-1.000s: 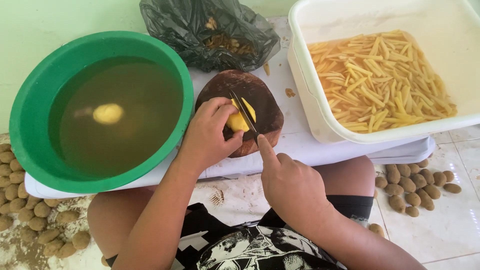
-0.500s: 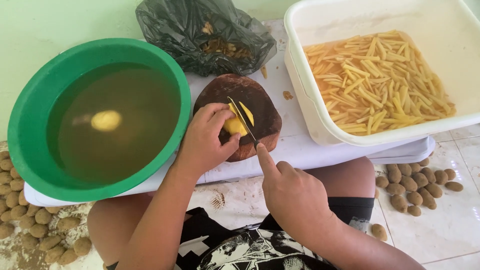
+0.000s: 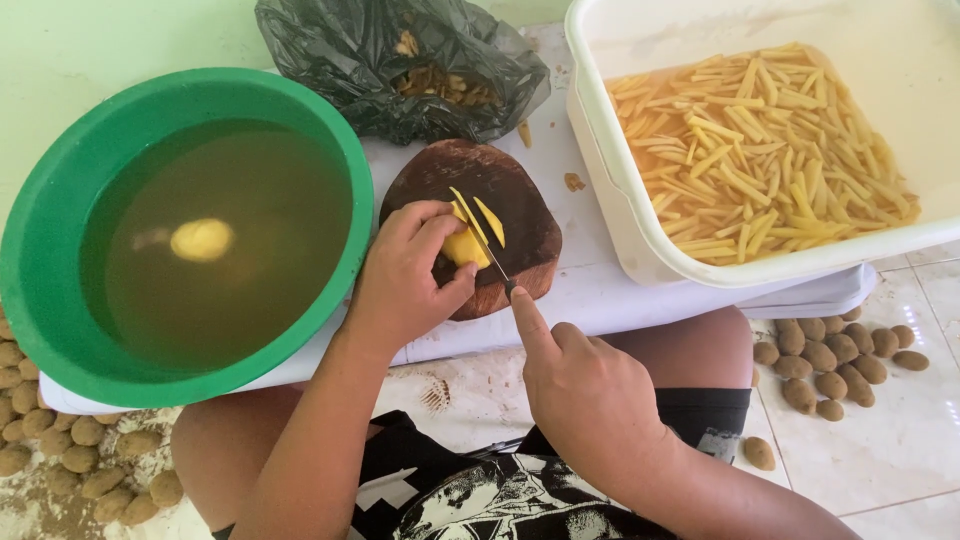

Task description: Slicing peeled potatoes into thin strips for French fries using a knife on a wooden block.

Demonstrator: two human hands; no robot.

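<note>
White tabletop (image 3: 600, 300) carries a brown cutting board (image 3: 520, 215), where a peeled potato (image 3: 463, 246) is pinned by the left hand (image 3: 405, 280) while the right hand (image 3: 585, 385) is wrapped around a knife (image 3: 478, 238); fingers are best kept curled clear of the blade.

The green bowl (image 3: 60, 330) is shiny plastic. The round cutting board (image 3: 520, 215) is dark wood (it looks wet and smooth). The knife (image 3: 480, 238) blade is thin metal — the black bag (image 3: 330, 50) is crinkly, glossy plastic.
</note>
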